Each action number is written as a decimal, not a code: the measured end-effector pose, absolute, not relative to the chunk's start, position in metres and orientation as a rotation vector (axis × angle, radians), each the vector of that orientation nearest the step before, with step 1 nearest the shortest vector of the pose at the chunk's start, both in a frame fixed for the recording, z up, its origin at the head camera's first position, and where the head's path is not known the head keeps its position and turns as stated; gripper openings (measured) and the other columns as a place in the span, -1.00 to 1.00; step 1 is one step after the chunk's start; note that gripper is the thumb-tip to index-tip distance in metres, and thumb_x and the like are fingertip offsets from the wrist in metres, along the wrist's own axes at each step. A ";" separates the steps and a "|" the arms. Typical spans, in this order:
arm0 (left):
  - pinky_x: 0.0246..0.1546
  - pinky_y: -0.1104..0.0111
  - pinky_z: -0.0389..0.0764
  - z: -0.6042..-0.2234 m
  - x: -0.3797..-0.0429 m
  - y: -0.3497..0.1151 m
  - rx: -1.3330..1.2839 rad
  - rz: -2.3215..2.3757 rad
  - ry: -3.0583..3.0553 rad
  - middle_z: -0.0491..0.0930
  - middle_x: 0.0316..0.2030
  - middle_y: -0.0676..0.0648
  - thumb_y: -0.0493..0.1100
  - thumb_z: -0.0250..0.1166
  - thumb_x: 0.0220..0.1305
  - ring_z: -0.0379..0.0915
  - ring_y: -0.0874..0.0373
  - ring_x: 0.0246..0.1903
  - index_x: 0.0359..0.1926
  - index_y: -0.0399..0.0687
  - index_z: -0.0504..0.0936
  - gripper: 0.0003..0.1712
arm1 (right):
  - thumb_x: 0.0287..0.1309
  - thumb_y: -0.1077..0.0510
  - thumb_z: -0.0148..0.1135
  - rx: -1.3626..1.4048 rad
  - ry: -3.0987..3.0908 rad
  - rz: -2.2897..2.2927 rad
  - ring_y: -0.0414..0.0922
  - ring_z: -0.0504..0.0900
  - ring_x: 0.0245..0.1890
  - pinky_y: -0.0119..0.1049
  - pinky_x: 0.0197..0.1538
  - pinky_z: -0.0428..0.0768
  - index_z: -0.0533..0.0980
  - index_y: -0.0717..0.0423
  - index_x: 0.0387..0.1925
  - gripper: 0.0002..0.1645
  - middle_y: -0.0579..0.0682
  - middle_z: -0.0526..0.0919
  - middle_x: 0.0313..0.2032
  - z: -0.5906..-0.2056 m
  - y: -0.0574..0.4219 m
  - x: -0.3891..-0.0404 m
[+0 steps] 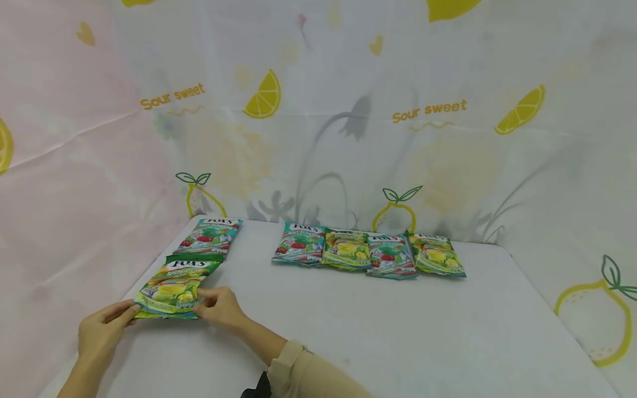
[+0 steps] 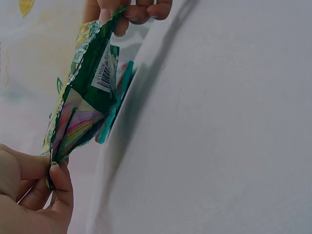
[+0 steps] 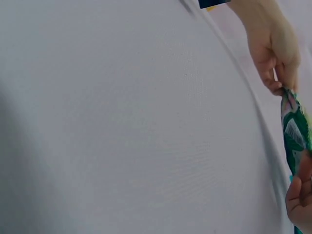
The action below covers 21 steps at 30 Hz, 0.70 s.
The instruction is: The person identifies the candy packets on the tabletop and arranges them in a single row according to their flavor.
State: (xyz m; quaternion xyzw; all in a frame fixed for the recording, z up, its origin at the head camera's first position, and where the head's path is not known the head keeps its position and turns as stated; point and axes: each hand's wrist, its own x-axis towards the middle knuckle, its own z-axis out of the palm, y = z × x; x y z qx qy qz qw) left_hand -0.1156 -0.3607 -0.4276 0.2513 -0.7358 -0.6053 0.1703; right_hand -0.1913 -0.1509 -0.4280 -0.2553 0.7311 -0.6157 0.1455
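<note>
A green and yellow FOX'S candy bag (image 1: 171, 288) is held between both hands at the left side of the table. My left hand (image 1: 102, 326) pinches its lower left corner, and my right hand (image 1: 221, 308) pinches its lower right side. From the left wrist view, the bag's dark green back with a barcode (image 2: 101, 78) faces the table. Just beyond its top edge lies a teal and red FOX'S candy bag (image 1: 211, 236), partly covered by the held one. In the right wrist view, only part of the held bag (image 3: 294, 129) shows at the right edge.
Along the back of the white table (image 1: 373, 331), a row holds a teal bag (image 1: 299, 244), a yellow-green bag (image 1: 346, 250), another teal bag (image 1: 390, 257) and another yellow-green bag (image 1: 436, 255). A lemon-printed cloth (image 1: 318, 138) hangs behind and at the sides.
</note>
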 end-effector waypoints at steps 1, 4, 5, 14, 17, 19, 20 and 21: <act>-0.53 0.64 0.48 -0.428 -0.115 -0.362 0.736 -1.726 -2.075 0.50 -0.69 0.48 -0.26 0.28 0.19 0.49 0.45 -0.66 -0.66 0.55 0.50 -0.50 | 0.02 0.40 0.25 -0.727 2.117 -1.760 -0.41 0.34 -0.67 -0.56 -0.61 0.30 0.49 0.31 0.06 -0.51 0.05 0.69 -0.49 -0.429 -0.153 -0.191; -0.54 0.65 0.48 -0.430 -0.113 -0.367 0.772 -1.769 -2.020 0.51 -0.71 0.46 -0.29 0.28 0.18 0.48 0.47 -0.67 -0.70 0.53 0.53 -0.48 | 0.02 0.39 0.26 -0.731 2.162 -1.717 -0.42 0.34 -0.67 -0.56 -0.61 0.31 0.51 0.29 0.06 -0.52 0.02 0.69 -0.49 -0.431 -0.160 -0.190; -0.54 0.65 0.48 -0.431 -0.112 -0.368 0.774 -1.775 -2.006 0.51 -0.71 0.45 -0.30 0.28 0.18 0.47 0.48 -0.67 -0.70 0.52 0.53 -0.47 | 0.02 0.39 0.27 -0.734 2.171 -1.707 -0.42 0.34 -0.67 -0.57 -0.61 0.30 0.51 0.30 0.05 -0.53 0.03 0.70 -0.49 -0.431 -0.162 -0.190; -0.58 0.67 0.43 -0.434 -0.105 -0.378 0.864 -1.714 -2.006 0.49 -0.76 0.45 -0.28 0.26 0.18 0.44 0.50 -0.70 -0.75 0.56 0.49 -0.44 | 0.02 0.35 0.30 -0.729 2.220 -1.622 -0.41 0.34 -0.67 -0.55 -0.62 0.29 0.54 0.22 0.04 -0.53 -0.04 0.69 -0.50 -0.428 -0.177 -0.188; -0.59 0.66 0.43 -0.433 -0.104 -0.381 0.895 -1.695 -2.030 0.48 -0.77 0.45 -0.27 0.25 0.18 0.44 0.48 -0.72 -0.76 0.57 0.48 -0.43 | 0.00 0.36 0.31 -0.731 2.226 -1.607 -0.42 0.36 -0.65 -0.57 -0.60 0.30 0.54 0.23 0.04 -0.53 -0.03 0.70 -0.50 -0.428 -0.181 -0.189; -0.59 0.66 0.44 -0.433 -0.105 -0.383 0.904 -1.703 -2.029 0.48 -0.78 0.44 -0.27 0.25 0.18 0.45 0.46 -0.73 -0.76 0.57 0.48 -0.43 | -0.01 0.35 0.33 -0.728 2.245 -1.591 -0.43 0.36 -0.64 -0.58 -0.59 0.31 0.55 0.22 0.04 -0.52 -0.04 0.70 -0.51 -0.430 -0.184 -0.190; -0.58 0.65 0.45 -0.433 -0.106 -0.384 0.908 -1.692 -2.040 0.47 -0.77 0.44 -0.27 0.25 0.19 0.45 0.46 -0.72 -0.75 0.55 0.48 -0.45 | -0.02 0.35 0.33 -0.725 2.255 -1.585 -0.43 0.36 -0.64 -0.58 -0.58 0.31 0.55 0.22 0.04 -0.51 -0.05 0.70 -0.51 -0.431 -0.185 -0.190; -0.57 0.64 0.46 -0.434 -0.107 -0.385 0.912 -1.684 -2.048 0.47 -0.77 0.44 -0.27 0.24 0.19 0.46 0.45 -0.71 -0.74 0.53 0.48 -0.47 | -0.02 0.35 0.34 -0.721 2.263 -1.581 -0.43 0.37 -0.64 -0.59 -0.58 0.32 0.55 0.22 0.03 -0.51 -0.04 0.70 -0.52 -0.432 -0.186 -0.191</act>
